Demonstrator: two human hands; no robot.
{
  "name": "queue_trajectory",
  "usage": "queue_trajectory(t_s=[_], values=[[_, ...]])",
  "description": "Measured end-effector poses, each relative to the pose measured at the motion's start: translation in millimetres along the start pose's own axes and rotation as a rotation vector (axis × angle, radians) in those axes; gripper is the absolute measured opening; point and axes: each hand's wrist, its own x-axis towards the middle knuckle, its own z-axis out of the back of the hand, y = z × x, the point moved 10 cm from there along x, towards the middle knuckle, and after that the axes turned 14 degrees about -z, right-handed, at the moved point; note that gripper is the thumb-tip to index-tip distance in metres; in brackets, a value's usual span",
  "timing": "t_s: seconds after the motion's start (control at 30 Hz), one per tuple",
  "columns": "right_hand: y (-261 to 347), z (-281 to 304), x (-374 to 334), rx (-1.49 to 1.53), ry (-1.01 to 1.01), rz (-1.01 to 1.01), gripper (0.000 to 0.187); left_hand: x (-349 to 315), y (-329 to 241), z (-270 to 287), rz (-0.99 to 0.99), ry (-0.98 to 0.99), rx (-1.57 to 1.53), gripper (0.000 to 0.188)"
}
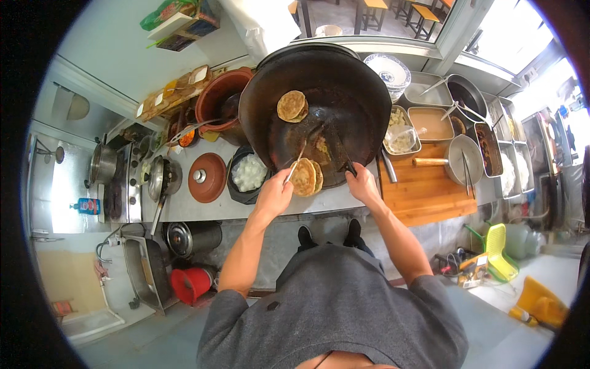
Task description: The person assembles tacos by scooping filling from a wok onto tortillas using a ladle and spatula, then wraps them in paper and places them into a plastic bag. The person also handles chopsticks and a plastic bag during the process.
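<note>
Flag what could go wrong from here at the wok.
The near flatbreads are by the edge of the wok and might slide off. The bare left hand is close to the rim and could burn if it's hot. The saucepan's wooden handle points toward the wok; the right hand might knock it.

Past the far edge of your counter (215, 211): framed window (393, 46), yellow-topped stools (425, 12) beyond. Bright daylight toward far right corner; pale wall (104, 46) toward far left. Grey floor (498, 326) below your near edge.
</note>
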Motion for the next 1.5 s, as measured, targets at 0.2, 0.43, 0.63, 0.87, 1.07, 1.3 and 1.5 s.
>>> queue_trajectory(t_s=[0.2,0.43,0.63,0.87,1.07,1.3,1.5], values=[[-4,10,-5,0.207,0.028,-0.173,0.043,13,4,9,-0.037,-0.136,0.127,0.04],[21,7,-62,0.225,-0.016,0.226,0.06,31,2,-44,0.161,0.028,-0.295,0.04],[55,-4,-25,0.036,0.14,0.06,0.055,32,-82,-66,-0.184,0.078,-0.255,0.039],[54,79,-98,-0.571,-0.097,0.456,0.037,-15,-21,-2,0.001,-0.237,-0.148,0.039],[59,41,-63,-0.799,-0.143,0.458,0.034,-10,20,-18,0.023,-0.295,-0.034,0.039],[69,40,-27,-0.436,-0.17,0.536,0.036,12,11,-45,-0.013,-0.308,0.151,0.066],[59,-12,-9,-0.266,0.009,0.423,0.029,21,21,-52,0.028,-0.29,0.131,0.074]])
